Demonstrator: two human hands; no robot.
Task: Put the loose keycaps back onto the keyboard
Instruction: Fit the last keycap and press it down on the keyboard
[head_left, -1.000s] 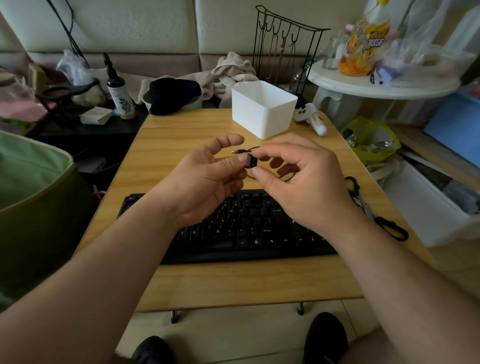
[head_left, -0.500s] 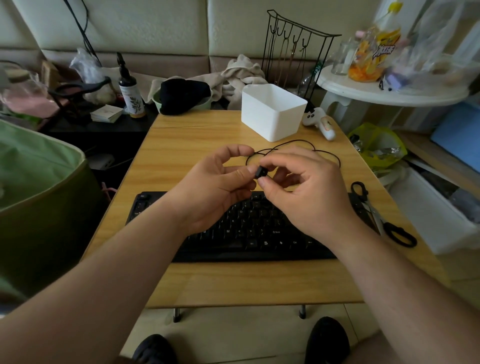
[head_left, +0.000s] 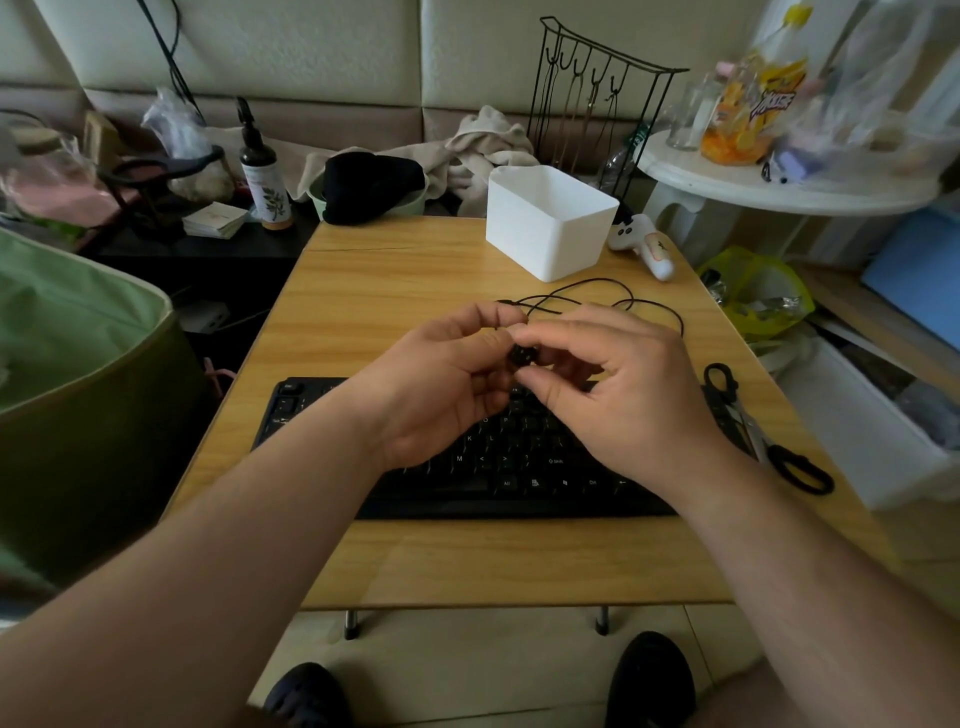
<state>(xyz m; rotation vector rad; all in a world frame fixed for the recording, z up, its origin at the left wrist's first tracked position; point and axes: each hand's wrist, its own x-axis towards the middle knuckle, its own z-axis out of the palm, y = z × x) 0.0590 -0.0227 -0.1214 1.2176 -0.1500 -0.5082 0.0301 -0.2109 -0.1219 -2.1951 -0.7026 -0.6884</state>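
Desk was kinda cluttered: a white plastic bin (head_left: 549, 223) sat beyond the fingers, with a thin black cord (head_left: 597, 296) looped just behind them. Black-handled scissors (head_left: 763, 431) lay off to the right, and a white game controller (head_left: 644, 244) sat near the bin's right side.

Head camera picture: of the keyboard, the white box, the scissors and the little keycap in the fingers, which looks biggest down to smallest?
1. keyboard, partly hidden by the hands
2. white box
3. scissors
4. keycap

The box stands farther from the camera, so it may look smaller than it is.
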